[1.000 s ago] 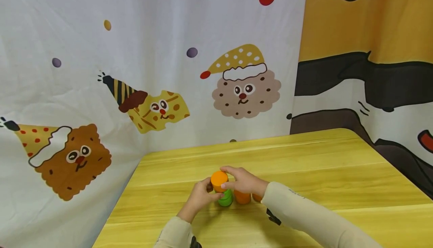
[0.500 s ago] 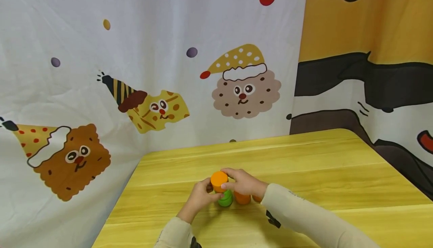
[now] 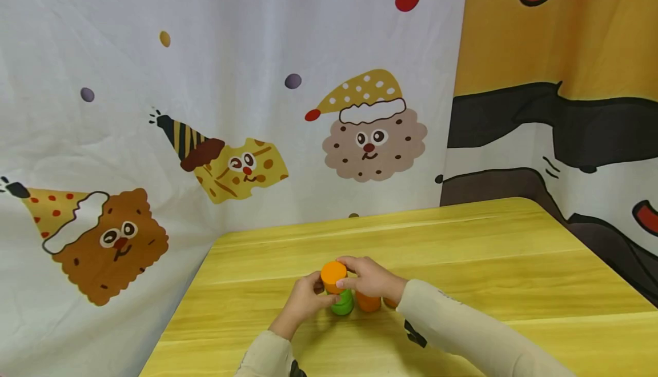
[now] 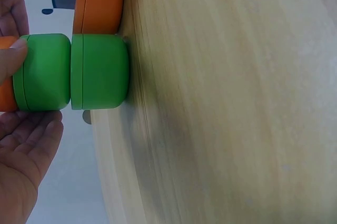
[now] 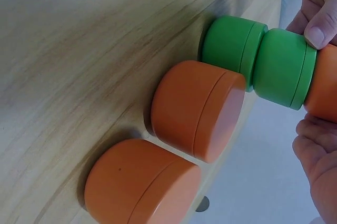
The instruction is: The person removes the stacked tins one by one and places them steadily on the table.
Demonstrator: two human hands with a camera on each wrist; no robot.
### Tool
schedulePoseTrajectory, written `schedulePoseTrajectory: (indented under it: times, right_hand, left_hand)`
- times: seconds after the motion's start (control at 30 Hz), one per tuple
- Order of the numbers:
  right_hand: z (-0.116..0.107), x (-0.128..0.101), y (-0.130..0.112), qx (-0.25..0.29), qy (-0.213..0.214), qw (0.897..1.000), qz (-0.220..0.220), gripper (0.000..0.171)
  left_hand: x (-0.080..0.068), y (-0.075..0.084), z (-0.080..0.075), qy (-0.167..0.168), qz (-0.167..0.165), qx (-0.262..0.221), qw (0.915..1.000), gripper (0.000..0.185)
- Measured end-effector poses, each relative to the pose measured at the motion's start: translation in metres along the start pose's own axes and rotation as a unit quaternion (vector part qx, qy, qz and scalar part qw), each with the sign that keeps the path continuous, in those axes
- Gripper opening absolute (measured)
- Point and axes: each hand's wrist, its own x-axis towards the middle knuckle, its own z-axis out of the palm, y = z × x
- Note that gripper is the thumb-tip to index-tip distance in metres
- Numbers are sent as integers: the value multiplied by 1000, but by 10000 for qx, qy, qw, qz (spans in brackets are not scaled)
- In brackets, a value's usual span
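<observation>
Lower centre of the frame, on the table (image 3: pixel 462 240): stack of 2 green jars (image 3: pixel 342 304) topped by an orange jar (image 3: pixel 333 274), pinched by left hand (image 3: pixel 303 300) and right hand (image 3: pixel 371 277). Just right, 2 orange jars (image 5: pixel 197 110).

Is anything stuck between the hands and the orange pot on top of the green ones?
Nothing visible is. The left hand and right hand touch the orange pot directly. It sits on two stacked green pots, with two more orange pots beside them.
</observation>
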Motion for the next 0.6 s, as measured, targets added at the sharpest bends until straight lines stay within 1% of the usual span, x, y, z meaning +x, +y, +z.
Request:
schedulePoseTrajectory:
  times: [0.23,0.47,0.6]
  right_hand:
    - [-3,-1,1,-146,70,9998,-79,50]
    - [-10,-3,-6,42,140,9997,-195,50]
    - [-13,-4,-7,61,214,9996,-152,53]
  left_hand:
    - [0,2,0,-15,-75,-11,10000,50]
    - [1,3,-1,-18,-86,4,10000,48]
    - [1,3,-1,-25,-116,20,9999,49]
